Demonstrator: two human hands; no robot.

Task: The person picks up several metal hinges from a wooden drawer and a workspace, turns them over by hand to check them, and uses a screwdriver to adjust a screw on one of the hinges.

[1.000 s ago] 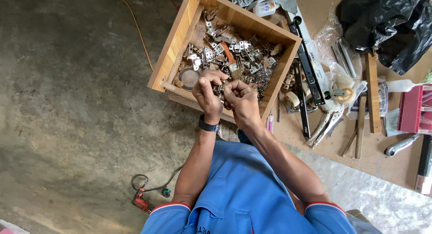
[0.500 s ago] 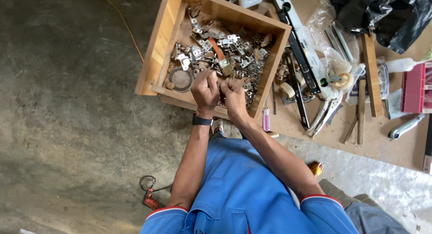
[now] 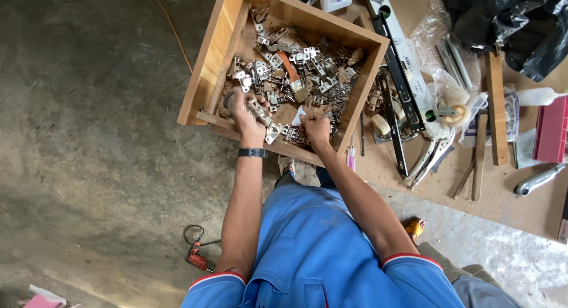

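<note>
Concrete floor, wooden drawer (image 3: 208, 65) of metal hinges (image 3: 296, 65); left hand (image 3: 245, 115) fingers around one hinge (image 3: 259, 111), right hand (image 3: 315, 127) fingers pinching among them.

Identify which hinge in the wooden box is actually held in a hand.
The long metal hinge gripped in the left hand at the wooden box's near-left corner; the others lie loose in the pile.

The box (image 3: 208, 71) is bare wood, light and smooth, with a matt look. Inside it lies a heap of shiny metal hinges (image 3: 296, 65). The left hand (image 3: 245, 115) holds one shiny metal hinge (image 3: 259, 111). At 3 o'clock from the box, the board (image 3: 515, 207) is flat brown wood, dull and smooth. At 1 o'clock sits a glossy black plastic bag (image 3: 509, 24). The floor (image 3: 89, 136) is rough grey concrete. The shirt (image 3: 319, 255) is soft blue cloth.
</note>
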